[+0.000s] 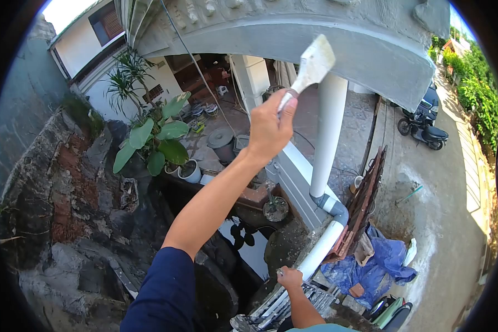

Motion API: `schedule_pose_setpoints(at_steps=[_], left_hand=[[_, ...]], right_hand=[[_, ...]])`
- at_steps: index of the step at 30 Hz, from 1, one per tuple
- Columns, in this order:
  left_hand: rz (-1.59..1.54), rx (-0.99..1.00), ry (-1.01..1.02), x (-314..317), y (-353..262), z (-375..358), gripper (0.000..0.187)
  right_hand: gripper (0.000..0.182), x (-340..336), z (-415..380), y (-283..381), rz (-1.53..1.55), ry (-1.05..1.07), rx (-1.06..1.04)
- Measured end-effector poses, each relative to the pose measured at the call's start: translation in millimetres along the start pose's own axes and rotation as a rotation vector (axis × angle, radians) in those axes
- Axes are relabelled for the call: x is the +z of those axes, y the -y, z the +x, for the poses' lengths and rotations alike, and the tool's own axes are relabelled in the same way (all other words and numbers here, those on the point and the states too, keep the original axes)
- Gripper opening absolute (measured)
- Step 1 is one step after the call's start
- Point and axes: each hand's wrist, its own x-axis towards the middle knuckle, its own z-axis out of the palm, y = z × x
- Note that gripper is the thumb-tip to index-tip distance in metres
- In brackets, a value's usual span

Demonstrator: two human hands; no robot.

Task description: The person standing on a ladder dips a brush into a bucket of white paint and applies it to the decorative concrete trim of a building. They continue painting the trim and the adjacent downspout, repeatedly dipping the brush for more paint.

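Note:
My left hand (272,124), its arm in a navy sleeve, is raised and closed around the handle of a flat paintbrush (315,60). The brush's wide, whitish head points up and right, overlapping the underside of a grey concrete beam (371,58) in this view. Lower down, my right hand (291,278) is closed at the top of a paint-spattered ladder (301,306). A white downpipe (330,133) runs down behind the brush to a grey elbow (333,207), then slants toward my right hand.
Below left lie a rough rock wall (77,210) and dark pond water (243,249). Potted plants (157,135) and a bucket (222,145) stand on the patio. To the right are stacked roof tiles (365,205), a blue tarp (371,265) and a motorbike (424,128).

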Motion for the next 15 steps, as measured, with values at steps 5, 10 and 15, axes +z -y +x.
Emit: schedule_pose_setpoints(at_steps=[5,10,15], left_hand=[[0.594,-0.137,-0.309,-75.4,145.6,75.6,0.031],[0.743,-0.145,-0.095,-36.8,159.0,111.8,0.029],[0.296,0.052,-0.067,25.5,52.3,21.8,0.016]], right_hand=[[0.026,3.9,1.2,-1.6,0.009,-0.030,0.000],[0.026,1.8,-0.3,-0.5,0.016,-0.048,-0.008],[0.027,2.3,1.7,-1.2,0.009,-0.057,-0.015]])
